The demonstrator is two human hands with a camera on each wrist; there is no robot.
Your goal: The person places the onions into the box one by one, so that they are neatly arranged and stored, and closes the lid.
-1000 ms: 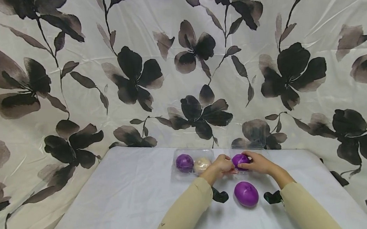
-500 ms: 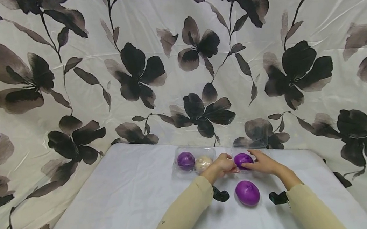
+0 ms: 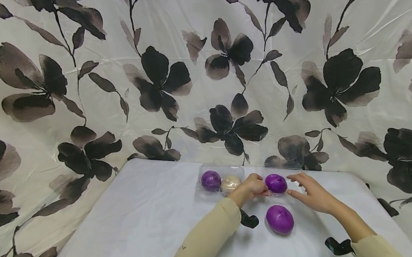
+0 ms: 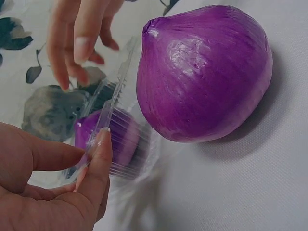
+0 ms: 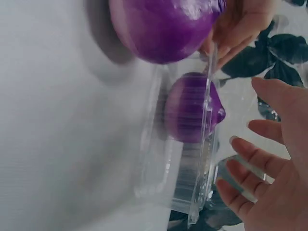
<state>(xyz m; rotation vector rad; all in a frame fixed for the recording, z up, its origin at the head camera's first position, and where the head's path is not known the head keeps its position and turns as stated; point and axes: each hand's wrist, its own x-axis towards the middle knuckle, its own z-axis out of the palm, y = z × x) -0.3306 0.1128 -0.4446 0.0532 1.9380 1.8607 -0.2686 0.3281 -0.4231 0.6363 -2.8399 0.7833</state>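
My left hand (image 3: pixel 253 186) pinches the rim of a clear plastic clamshell container (image 5: pixel 183 192) between thumb and fingers, which shows closely in the left wrist view. Inside that container sits a purple onion (image 3: pixel 276 183), at the end near my left hand. My right hand (image 3: pixel 312 192) is just to the right of it, fingers spread and holding nothing. Nearer to me, a larger-looking purple onion (image 3: pixel 280 220) lies loose on the white cloth, its pointed tip plain in the left wrist view (image 4: pixel 204 77). The container's transparent lid stands raised at the back.
Left of my left hand is another clear container (image 3: pixel 208 167) with a purple onion (image 3: pixel 210 181) and a pale, cream-coloured bulb (image 3: pixel 230 184) in it. A white cloth covers the table (image 3: pixel 134 223). Behind its far edge hangs a floral curtain (image 3: pixel 171 20).
My right hand has let go of the onion in the container and drawn back to the right, fingers spreading. My left hand stays at the container's rim. The head view has shifted slightly.
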